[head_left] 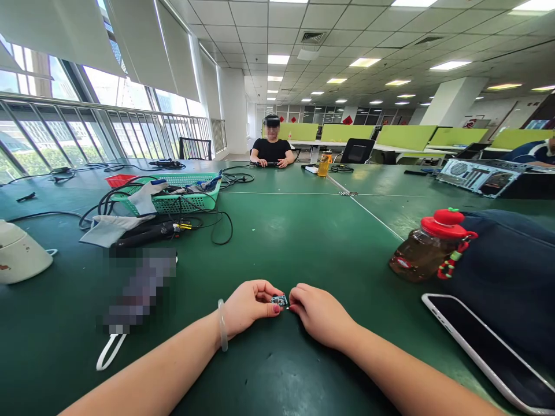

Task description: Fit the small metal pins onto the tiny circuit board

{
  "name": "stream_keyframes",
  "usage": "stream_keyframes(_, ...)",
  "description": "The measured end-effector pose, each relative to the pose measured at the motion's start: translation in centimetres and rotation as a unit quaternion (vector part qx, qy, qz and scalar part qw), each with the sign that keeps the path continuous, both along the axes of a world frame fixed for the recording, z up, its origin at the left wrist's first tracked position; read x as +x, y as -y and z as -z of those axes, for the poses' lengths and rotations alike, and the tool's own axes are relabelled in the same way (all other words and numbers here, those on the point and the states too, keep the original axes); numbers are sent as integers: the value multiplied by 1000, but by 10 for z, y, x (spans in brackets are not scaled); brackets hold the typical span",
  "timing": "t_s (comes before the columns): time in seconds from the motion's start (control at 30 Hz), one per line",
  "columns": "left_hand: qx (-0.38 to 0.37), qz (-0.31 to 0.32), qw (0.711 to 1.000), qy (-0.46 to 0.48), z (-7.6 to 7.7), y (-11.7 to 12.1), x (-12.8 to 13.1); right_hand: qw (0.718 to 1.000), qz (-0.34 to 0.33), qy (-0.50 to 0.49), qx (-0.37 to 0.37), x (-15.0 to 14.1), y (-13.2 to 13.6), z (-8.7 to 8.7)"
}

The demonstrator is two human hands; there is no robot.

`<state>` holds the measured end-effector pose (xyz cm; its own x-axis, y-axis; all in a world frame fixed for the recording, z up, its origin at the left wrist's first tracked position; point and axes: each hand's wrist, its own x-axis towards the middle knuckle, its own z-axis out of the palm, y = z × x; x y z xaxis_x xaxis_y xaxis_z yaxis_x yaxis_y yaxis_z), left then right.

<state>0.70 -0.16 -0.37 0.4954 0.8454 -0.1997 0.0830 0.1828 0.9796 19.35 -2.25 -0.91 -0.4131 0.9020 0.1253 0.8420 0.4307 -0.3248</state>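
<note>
Between thumb and fingers, my left hand (249, 305) grips a small dark circuit board (280, 300) with light-coloured parts on its face. A pale bracelet circles that wrist. My right hand (319, 315) is closed in a pinch at the board's right edge. Whatever its fingertips hold is too small or hidden to name; a tiny white bit (287, 308) shows just beside them. Both hands are over the green tabletop (277, 375), close to its near side.
On the left are a green basket (186, 202) with gloves and cables, a blurred item with a white strap (111, 349), and a cream object (21, 254). To the right are a red-lidded bottle (425, 251), a phone (481, 346) and a dark bag (511, 277). A person (272, 149) sits opposite.
</note>
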Motion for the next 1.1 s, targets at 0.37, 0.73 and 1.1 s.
stream_keyframes(0.37,15,13,1000,-21,-2,1,0,987,43,-88,-127,3,-23,-2)
stream_keyframes(0.73,15,21,999,-23,-3,1,0,988,71,-113,-78,0,-20,2)
stream_keyframes(1.1,20,27,999,-18,-2,1,0,998,-2,-66,7,-2,-10,2)
